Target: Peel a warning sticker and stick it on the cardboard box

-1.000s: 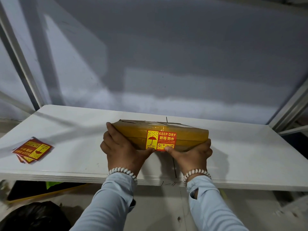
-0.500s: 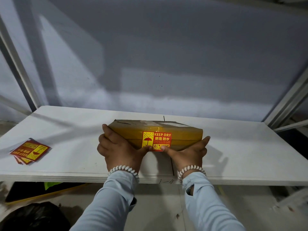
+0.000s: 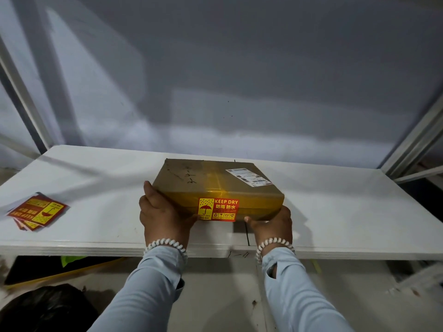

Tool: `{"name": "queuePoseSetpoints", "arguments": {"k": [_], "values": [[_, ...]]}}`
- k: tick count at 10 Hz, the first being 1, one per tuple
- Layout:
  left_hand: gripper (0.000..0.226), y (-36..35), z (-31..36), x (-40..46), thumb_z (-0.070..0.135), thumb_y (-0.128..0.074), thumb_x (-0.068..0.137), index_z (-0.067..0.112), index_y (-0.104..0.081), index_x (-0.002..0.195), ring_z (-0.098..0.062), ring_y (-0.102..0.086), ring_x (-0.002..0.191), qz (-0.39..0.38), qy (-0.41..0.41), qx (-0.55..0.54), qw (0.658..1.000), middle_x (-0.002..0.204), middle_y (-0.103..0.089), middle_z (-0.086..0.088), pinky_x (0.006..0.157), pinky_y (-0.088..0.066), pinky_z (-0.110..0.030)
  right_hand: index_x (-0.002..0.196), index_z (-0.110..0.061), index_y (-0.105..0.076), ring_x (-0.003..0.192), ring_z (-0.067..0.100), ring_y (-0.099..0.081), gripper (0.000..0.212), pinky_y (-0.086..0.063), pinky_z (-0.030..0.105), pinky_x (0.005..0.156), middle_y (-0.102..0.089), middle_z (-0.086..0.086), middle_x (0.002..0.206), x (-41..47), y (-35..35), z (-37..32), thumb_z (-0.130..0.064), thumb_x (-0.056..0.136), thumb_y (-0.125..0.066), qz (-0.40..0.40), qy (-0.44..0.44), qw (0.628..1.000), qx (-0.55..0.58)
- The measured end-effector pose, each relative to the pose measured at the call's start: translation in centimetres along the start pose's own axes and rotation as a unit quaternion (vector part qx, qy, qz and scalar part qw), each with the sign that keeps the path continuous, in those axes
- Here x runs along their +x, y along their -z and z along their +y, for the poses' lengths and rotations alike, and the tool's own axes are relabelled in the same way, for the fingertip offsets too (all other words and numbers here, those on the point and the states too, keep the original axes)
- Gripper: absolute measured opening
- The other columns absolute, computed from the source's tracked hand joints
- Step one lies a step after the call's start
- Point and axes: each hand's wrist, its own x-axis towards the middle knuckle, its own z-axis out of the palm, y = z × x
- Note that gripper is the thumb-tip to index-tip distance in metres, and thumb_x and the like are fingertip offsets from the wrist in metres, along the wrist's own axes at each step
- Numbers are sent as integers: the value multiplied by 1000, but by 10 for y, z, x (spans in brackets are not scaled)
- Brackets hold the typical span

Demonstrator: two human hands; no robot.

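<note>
A flat cardboard box (image 3: 211, 180) wrapped in yellowish tape is lifted a little above the white table (image 3: 335, 212), its near side tipped toward me. A red and yellow "KEEP DRY" warning sticker (image 3: 218, 209) is stuck on that near side. My left hand (image 3: 163, 214) grips the box's left near corner. My right hand (image 3: 272, 226) holds the right near corner from below, with the thumb under the edge. A white shipping label (image 3: 248, 177) sits on the box's top.
A small pile of the same warning stickers (image 3: 38, 210) lies at the table's left end. A grey wall panel rises behind the table, with metal frame bars on both sides. Dark bags (image 3: 45, 307) lie on the floor below left.
Both hands have lifted and tilted the box, so its top face with the shipping label now shows. The sticker stays on the near side.
</note>
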Motion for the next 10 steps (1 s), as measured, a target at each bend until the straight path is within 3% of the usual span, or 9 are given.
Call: {"name": "queuePoseSetpoints", "arguments": {"k": [1, 3, 5, 6, 8, 9, 10], "values": [[126, -5, -10, 0, 22, -88, 60, 10, -1, 150, -46, -46, 121, -29, 5, 11, 1000, 143, -32, -22, 99, -43, -52, 122, -11, -38, 110, 40, -56, 78, -49, 48, 95, -57, 17, 123, 2, -4, 13, -21, 61, -85, -4, -24, 1000, -14], [77, -12, -25, 1, 13, -80, 68, 4, -30, 126, -50, -58, 97, -46, 42, 31, 998, 123, -44, -22, 81, -50, -52, 117, -7, -35, 105, 39, -59, 68, -48, 41, 87, -59, 18, 117, -1, -9, 28, -24, 68, -79, -54, -61, 995, -55], [62, -15, -39, 3, 12, -69, 77, 5, -31, 125, -47, -58, 97, -65, 69, 5, 995, 125, -43, -21, 84, -50, -53, 114, -12, -34, 110, 40, -56, 67, -47, 46, 96, -60, 14, 118, -1, -15, 40, -37, 68, -75, -82, -82, 985, -125], [52, -15, -43, 2, 13, -57, 85, 8, -29, 129, -45, -57, 100, -70, 77, 0, 995, 130, -43, -20, 87, -50, -54, 117, -13, -36, 118, 40, -46, 66, -41, 42, 93, -56, 13, 122, 0, -14, 40, -41, 70, -73, -86, -90, 979, -161], [59, -15, -50, 4, 10, -63, 82, 9, -28, 130, -45, -53, 111, -95, 59, 24, 993, 131, -45, -21, 94, -46, -51, 115, -10, -47, 112, 36, -50, 59, -38, 42, 100, -53, 17, 120, 6, -14, 37, -44, 71, -68, -63, -80, 968, -230], [67, -11, -50, 7, 19, -66, 75, 13, -30, 131, -47, -47, 119, -100, 84, 49, 990, 134, -43, -22, 97, -44, -55, 120, -9, -44, 113, 38, -49, 62, -39, 44, 101, -51, 19, 123, 6, -9, 37, -41, 72, -66, -48, -72, 971, -223], [88, 0, -39, 11, 32, -68, 74, 12, -20, 145, -48, -28, 136, -100, 83, 87, 988, 152, -22, -24, 110, -32, -56, 140, -9, -25, 125, 42, -39, 84, -35, 48, 104, -37, 20, 139, 3, 4, 22, -37, 74, -68, -34, -59, 978, -197]]}}
